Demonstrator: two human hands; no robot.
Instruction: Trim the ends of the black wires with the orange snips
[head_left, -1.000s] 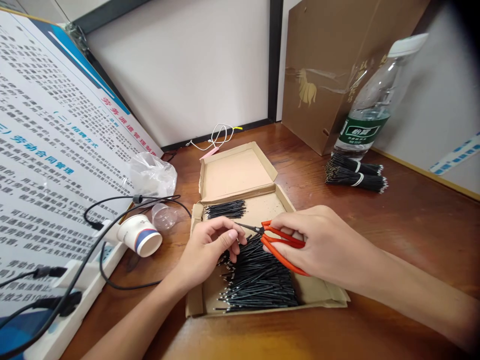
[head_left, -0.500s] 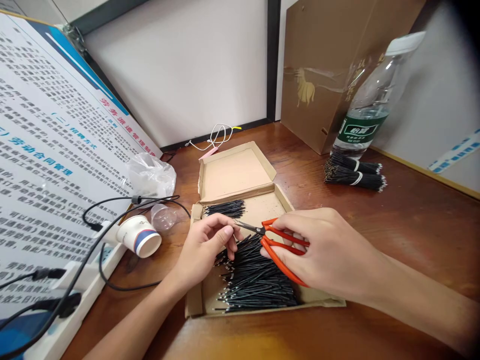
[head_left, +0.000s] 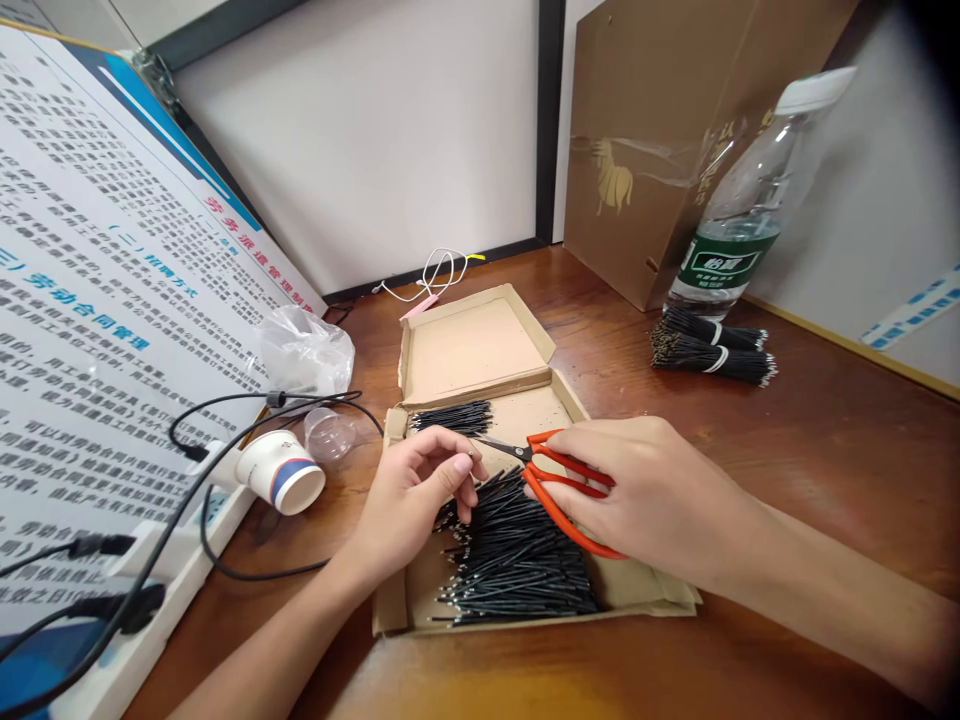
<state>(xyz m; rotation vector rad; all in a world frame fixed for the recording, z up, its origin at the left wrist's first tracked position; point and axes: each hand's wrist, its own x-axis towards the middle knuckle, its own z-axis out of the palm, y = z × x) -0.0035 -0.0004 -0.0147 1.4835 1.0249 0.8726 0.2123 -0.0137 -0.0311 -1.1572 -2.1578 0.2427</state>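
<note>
An open cardboard box (head_left: 480,345) lies on the wooden desk. It holds a big pile of short black wires (head_left: 517,560) at the front and a small neat batch of wires (head_left: 450,417) at the back. My right hand (head_left: 645,490) grips red-handled scissors (head_left: 559,480), blades pointing left toward my other hand. My left hand (head_left: 416,495) is curled over the pile's left edge, thumb and fingers pinched on what looks like a single black wire near the scissor tips.
Two tied wire bundles (head_left: 709,345) lie at the back right beside a plastic bottle (head_left: 742,215) and a brown paper bag (head_left: 652,130). On the left are a tipped paper cup (head_left: 281,472), a clear plastic bag (head_left: 304,345), black cables (head_left: 225,470) and a leaning printed board (head_left: 97,300).
The scissors and my right hand have shifted slightly up and away; my left hand has stayed pinched at the pile's edge. Nothing else moved.
</note>
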